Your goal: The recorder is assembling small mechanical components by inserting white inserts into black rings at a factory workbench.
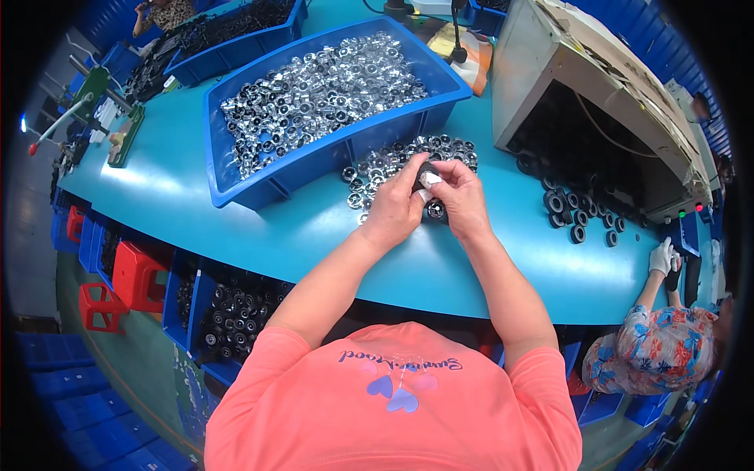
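My left hand (394, 206) and my right hand (465, 198) meet over the turquoise table, fingers closed together around a small black round part (426, 168). My fingers hide most of it. White wrapping shows on the thumbs, pressed against the part. Just below my fingertips is a shiny clear-and-black wheel-like piece (435, 209); whether it is held or lies on the table I cannot tell. Behind and left of my hands spreads a loose pile of clear, shiny round pieces (377, 165) with dark centres.
A large blue bin (314, 145) full of similar pieces stands behind the pile. To the right, black rings (579, 220) lie before an open-fronted box-shaped housing (510, 86). A green hand press (94, 102) stands far left. A gloved co-worker's hand (661, 257) is at far right.
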Tool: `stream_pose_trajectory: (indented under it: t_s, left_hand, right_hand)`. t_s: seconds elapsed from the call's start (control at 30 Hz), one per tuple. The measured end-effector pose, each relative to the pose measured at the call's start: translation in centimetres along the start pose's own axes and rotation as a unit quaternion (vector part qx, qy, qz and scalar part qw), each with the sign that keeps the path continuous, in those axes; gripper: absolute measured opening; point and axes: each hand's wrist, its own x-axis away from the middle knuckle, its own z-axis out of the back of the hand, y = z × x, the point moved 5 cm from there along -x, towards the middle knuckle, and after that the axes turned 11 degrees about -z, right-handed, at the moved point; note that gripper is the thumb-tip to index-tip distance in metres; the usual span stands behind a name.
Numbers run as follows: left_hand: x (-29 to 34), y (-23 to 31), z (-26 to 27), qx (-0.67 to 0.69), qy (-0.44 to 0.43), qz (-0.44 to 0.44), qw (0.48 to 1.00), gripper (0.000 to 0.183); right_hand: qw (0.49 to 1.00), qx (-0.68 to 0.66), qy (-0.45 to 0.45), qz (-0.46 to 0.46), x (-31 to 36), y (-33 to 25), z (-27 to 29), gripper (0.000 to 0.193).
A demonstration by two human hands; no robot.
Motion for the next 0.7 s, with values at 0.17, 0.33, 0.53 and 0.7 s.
stream_pose_trajectory:
  t_s: [0.17,0.33,0.53,0.7]
  left_hand:
    - [0.1,-0.4,-0.3,0.062,-0.002,0.042,0.997,0.055]
    - [-0.2,-0.7,-0.4,0.302,0.033,0.139,0.942,0.058]
    - [-0.4,-0.8,-0.2,0.389,0.02,0.183,0.903,0.06]
    - [-0.2,-0.9,-0.7,0.364,0.01,0.191,0.912,0.055]
  right_hand:
    - [1.0,-0.002,-0.002,0.005,-0.2,0.0,0.1,0.031]
    - [0.994,-0.059,-0.07,-0.068,0.2,-1.4,-0.1,0.03]
    - [0.989,-0.095,-0.089,-0.076,0.4,-1.7,-0.1,0.03]
    - [0.993,-0.056,-0.077,-0.074,0.2,-1.0,0.9,0.03]
